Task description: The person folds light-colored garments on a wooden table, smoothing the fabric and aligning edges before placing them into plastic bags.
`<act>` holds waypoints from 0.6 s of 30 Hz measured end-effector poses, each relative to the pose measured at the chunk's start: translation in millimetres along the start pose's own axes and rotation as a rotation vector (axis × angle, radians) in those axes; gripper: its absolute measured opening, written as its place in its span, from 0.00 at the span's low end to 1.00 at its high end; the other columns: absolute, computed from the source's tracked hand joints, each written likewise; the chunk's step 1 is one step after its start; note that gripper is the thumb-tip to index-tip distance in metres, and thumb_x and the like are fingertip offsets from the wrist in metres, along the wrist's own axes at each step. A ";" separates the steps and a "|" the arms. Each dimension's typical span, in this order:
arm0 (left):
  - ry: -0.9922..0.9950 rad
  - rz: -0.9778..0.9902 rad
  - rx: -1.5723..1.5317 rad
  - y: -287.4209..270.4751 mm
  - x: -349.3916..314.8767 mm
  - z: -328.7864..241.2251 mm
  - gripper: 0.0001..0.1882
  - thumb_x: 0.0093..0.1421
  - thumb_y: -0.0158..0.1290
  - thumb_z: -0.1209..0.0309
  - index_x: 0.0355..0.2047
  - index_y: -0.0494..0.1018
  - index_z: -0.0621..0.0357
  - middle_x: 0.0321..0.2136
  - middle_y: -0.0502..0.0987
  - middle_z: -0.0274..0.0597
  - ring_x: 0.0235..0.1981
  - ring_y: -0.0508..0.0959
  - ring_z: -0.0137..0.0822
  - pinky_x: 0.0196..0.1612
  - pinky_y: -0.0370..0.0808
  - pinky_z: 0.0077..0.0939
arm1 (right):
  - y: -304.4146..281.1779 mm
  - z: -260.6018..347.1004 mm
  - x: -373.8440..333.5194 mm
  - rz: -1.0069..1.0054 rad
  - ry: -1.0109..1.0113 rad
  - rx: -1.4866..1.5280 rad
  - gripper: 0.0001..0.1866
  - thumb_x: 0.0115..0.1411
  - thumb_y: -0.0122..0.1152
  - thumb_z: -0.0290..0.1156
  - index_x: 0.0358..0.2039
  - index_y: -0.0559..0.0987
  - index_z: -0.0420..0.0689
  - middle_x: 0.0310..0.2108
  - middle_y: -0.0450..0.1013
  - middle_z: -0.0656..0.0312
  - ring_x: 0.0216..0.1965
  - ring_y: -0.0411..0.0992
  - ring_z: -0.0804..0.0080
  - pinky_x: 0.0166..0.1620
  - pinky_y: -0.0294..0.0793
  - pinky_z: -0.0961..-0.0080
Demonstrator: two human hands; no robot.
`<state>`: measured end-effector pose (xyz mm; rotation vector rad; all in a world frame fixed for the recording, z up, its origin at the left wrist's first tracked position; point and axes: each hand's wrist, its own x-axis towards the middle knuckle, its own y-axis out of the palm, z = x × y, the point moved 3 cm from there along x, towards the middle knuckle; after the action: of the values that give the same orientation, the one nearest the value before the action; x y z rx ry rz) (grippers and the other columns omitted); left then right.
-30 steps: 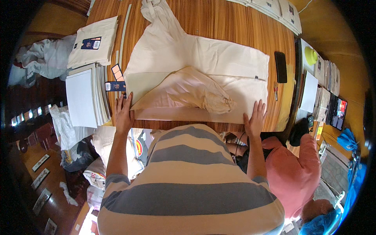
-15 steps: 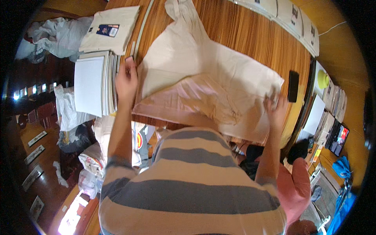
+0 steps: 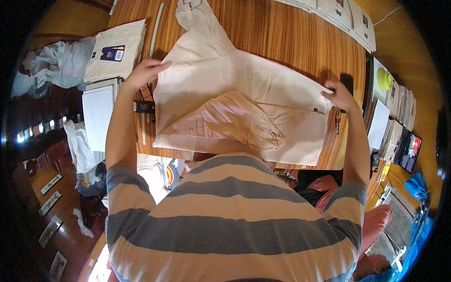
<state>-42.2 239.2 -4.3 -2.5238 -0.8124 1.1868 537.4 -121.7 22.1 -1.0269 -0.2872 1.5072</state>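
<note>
A cream cloth garment (image 3: 202, 70) lies spread over the wooden table, one narrow part reaching toward the far edge. Across its near half sits a folded-over, pinkish-cream flap (image 3: 225, 115), bunched at its right end. My left hand (image 3: 146, 74) is closed on the garment's left edge, its fingertips pinching the cloth. On the opposite side, my right hand (image 3: 339, 95) pinches the right edge between thumb and fingers. Beside the garment's left edge rest dark tags (image 3: 143, 106), partly beneath my left forearm. A black phone (image 3: 346, 84) lies just behind my right hand, with a pen (image 3: 337, 123) nearer me.
At the left are a folded cream garment with a dark tag (image 3: 112, 52) and a stack of white sheets (image 3: 98, 115). More folded garments (image 3: 329, 11) line the far right edge. A yellow-green round object (image 3: 384, 80) and a lit screen (image 3: 411, 151) stand further right.
Both hands have moved away from me along the garment's sides and now pinch its edges. My left hand has left the sheet stack's side; dark tags and a pen are now visible.
</note>
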 end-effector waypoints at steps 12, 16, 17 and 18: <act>0.089 -0.028 -0.008 83.3 -145.1 79.1 0.07 0.60 0.68 0.76 0.39 0.87 0.59 0.34 0.84 0.41 0.36 0.81 0.32 0.41 0.76 0.25 | 122.0 1.8 -186.7 -0.240 -0.009 -0.266 0.17 0.41 0.64 0.10 0.31 0.75 0.41 0.30 0.72 0.56 0.37 0.76 0.51 0.43 0.76 0.59; 0.377 -0.296 0.357 112.5 -141.2 -11.8 0.19 0.53 0.70 0.72 0.47 0.84 0.55 0.43 0.81 0.46 0.46 0.82 0.48 0.52 0.79 0.39 | 137.1 21.7 -191.7 -0.375 0.006 -0.301 0.22 0.44 0.64 0.12 0.42 0.79 0.44 0.39 0.77 0.54 0.46 0.77 0.45 0.51 0.78 0.52; 0.562 -0.287 0.398 137.8 -139.9 -34.2 0.25 0.52 0.70 0.70 0.52 0.81 0.52 0.46 0.80 0.45 0.50 0.79 0.49 0.56 0.77 0.42 | 132.5 20.4 -188.0 -0.298 0.026 -0.301 0.24 0.45 0.64 0.12 0.44 0.79 0.43 0.42 0.77 0.53 0.48 0.77 0.45 0.52 0.78 0.52; 0.753 -0.261 0.444 162.6 -132.5 -60.9 0.30 0.51 0.71 0.69 0.56 0.79 0.50 0.49 0.80 0.45 0.55 0.77 0.51 0.60 0.74 0.46 | 130.6 19.0 -188.6 -0.222 0.061 -0.291 0.25 0.46 0.63 0.12 0.47 0.79 0.43 0.44 0.78 0.53 0.50 0.77 0.44 0.54 0.78 0.53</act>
<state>-1.7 31.2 49.1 -2.1371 -0.5659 0.2362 412.4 -315.1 22.8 -1.2246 -0.5712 1.2543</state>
